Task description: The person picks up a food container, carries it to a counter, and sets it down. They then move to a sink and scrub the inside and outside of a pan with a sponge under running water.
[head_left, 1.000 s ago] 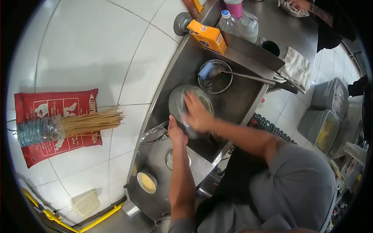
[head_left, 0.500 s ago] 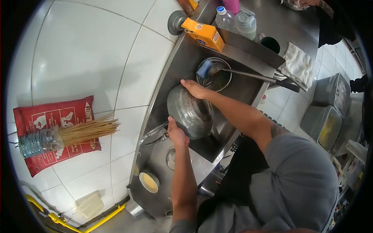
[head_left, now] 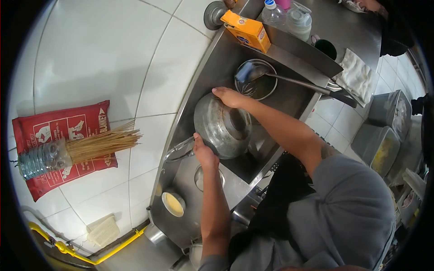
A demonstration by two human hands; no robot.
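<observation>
A large, round, worn metal pot (head_left: 219, 124) is tilted over the sink (head_left: 289, 108), its scuffed outside toward me. My right hand (head_left: 229, 97) is closed on the rim at its upper side. Lower down, my left hand (head_left: 205, 151) grips the near-left edge, close to the faucet (head_left: 178, 151). The inside of the pot is hidden. Just beyond my right hand, a pan (head_left: 271, 88) in the basin holds a whisk (head_left: 247, 89), a blue-and-white thing and a long-handled ladle (head_left: 307, 85).
A yellow baking soda box (head_left: 246, 31) stands on the sink ledge beside a metal divider (head_left: 298, 47). A bowl of yellow content (head_left: 173, 204) sits on the drainboard (head_left: 185, 180). Bottles and a white cloth (head_left: 355, 74) lie on the counter, where another person's arm shows.
The whole view has shifted slightly. The pot is turned a little and stays in both hands, with my grip about the same.
</observation>
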